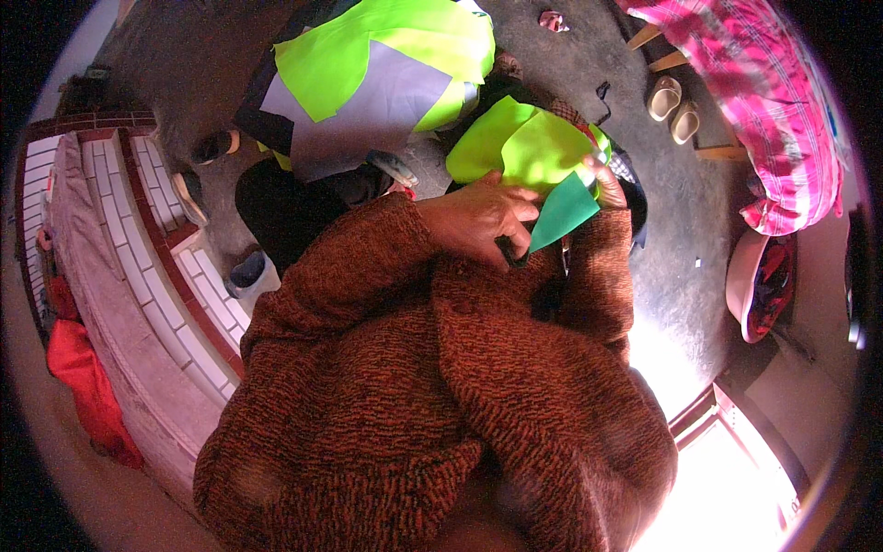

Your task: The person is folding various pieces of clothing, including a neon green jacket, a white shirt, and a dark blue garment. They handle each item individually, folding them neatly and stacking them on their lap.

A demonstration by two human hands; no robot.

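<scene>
In front of my chest, several neon yellow-green fabric pieces [538,143] lie across my lap. My right hand [609,187] pinches their right edge, its fingers bent over the cloth. A darker green pointed piece [566,212] hangs between my two hands, its tip turned down to the left. My left hand [483,219] reaches across from the left with curled fingers, against the lower edge of the neon fabric. Something small and dark [511,252] shows under its fingers; I cannot tell what it is. Brown knitted sleeves cover both forearms.
A heap of neon and grey fabric [377,83] sits ahead on the left. Beige clogs [664,98] and a pink basin [743,281] are on the floor at right, near a pink plaid cloth [736,83]. White-tiled brickwork [152,276] runs along the left, beside a grey shoe [253,274].
</scene>
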